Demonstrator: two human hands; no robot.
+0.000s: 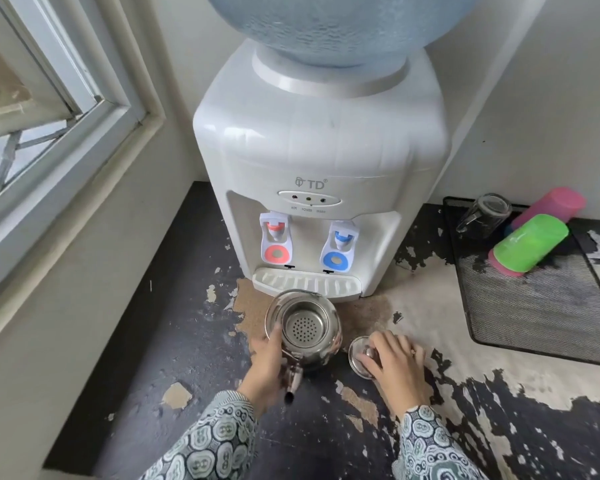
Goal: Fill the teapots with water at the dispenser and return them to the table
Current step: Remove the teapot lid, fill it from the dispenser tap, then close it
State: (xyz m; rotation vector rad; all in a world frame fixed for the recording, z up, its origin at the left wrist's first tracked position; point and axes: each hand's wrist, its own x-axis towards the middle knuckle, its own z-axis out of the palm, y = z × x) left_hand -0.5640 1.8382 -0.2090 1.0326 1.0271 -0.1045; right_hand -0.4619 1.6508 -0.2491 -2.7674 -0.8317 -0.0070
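Observation:
A shiny steel teapot (pixel 303 329) stands uncovered on the counter just in front of the white water dispenser (pixel 321 161), its perforated strainer basket showing inside and its spout pointing toward me. My left hand (pixel 265 367) grips the pot's left side, thumb on the rim. The pot's glass lid (pixel 359 355) lies on the counter to the right, and my right hand (pixel 395 362) holds it by its knob. The dispenser has a red tap (pixel 275 239) on the left and a blue tap (pixel 340 247) on the right, above a drip tray (pixel 305 282).
A black mesh tray (pixel 548 306) at the right holds an upturned glass mug (pixel 484 216), a green cup (pixel 530 242) and a pink cup (pixel 549 204). The counter's dark coating (pixel 174 323) is peeling. A window frame (pixel 66 109) and wall close off the left.

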